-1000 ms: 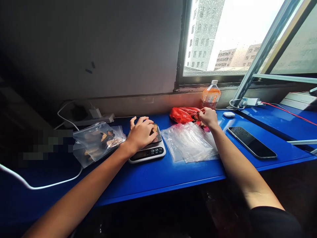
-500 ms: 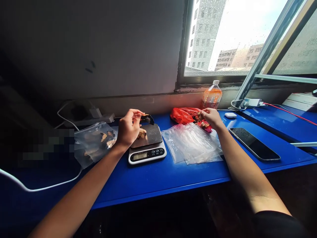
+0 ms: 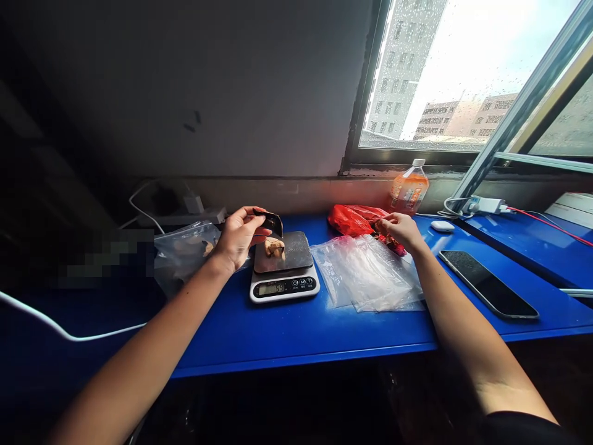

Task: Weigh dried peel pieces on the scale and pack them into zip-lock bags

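My left hand [image 3: 238, 238] is closed on a dark, curved dried piece [image 3: 271, 221], holding it above the back of a kitchen scale [image 3: 285, 287]. A tan, wrinkled dried piece [image 3: 274, 248] rests on the scale's metal plate. The display is lit, with digits that look like 59. My right hand [image 3: 402, 230] is closed at the mouth of a red plastic bag [image 3: 352, 219], where reddish-brown dried bits [image 3: 391, 243] show. What its fingertips pinch is hidden. Below that hand, several clear plastic bags [image 3: 370, 278] lie flat on the blue table [image 3: 278, 346].
A clear bag with dried pieces [image 3: 178, 250] lies left of the scale, partly behind my left arm. A phone [image 3: 488, 284], a white earphone case [image 3: 441, 227] and an orange drink bottle [image 3: 410, 188] stand or lie to the right. A white cable [image 3: 69, 337] crosses the left side.
The view has shifted, moving the scene rightward. My left hand has turned the dark piece, showing more of it. The scale's reading has changed. My right hand stays at the red bag's mouth.
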`<action>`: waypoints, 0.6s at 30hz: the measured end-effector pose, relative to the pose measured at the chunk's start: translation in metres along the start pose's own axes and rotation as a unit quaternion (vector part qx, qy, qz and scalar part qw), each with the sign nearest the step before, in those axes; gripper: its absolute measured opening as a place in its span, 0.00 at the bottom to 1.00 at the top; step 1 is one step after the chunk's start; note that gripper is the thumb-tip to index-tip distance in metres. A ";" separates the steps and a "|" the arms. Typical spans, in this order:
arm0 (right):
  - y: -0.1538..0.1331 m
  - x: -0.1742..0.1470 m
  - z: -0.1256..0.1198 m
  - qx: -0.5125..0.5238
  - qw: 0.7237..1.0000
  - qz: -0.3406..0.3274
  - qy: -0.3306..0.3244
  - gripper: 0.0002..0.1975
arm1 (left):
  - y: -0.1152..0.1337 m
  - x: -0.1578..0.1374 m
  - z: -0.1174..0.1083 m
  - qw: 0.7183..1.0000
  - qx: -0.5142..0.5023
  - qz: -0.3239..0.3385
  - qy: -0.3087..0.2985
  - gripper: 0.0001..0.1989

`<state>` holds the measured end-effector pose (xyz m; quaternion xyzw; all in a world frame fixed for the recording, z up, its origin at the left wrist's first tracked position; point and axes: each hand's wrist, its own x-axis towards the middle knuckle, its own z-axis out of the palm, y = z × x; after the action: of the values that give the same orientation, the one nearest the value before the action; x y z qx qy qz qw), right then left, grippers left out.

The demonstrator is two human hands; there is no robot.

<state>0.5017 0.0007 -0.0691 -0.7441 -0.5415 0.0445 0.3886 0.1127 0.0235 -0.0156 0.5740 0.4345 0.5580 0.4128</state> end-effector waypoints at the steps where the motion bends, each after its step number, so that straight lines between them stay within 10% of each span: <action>1: 0.000 0.000 0.000 -0.004 1.000 0.003 -0.001 0.13 | -0.001 0.000 0.000 1.000 0.013 0.015 -0.006 0.11; 12: -0.023 0.003 0.000 -0.055 0.994 -0.077 0.052 0.11 | -0.011 -0.005 0.018 0.921 0.261 0.262 -0.123 0.09; 18: -0.045 -0.010 -0.002 -0.032 0.985 -0.170 0.024 0.13 | -0.011 -0.014 0.017 0.841 0.396 0.269 -0.251 0.13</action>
<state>0.4643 -0.0038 -0.0432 -0.6540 -0.6518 -0.0572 0.3797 0.1292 0.0130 -0.0308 0.9033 0.3288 0.2642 0.0789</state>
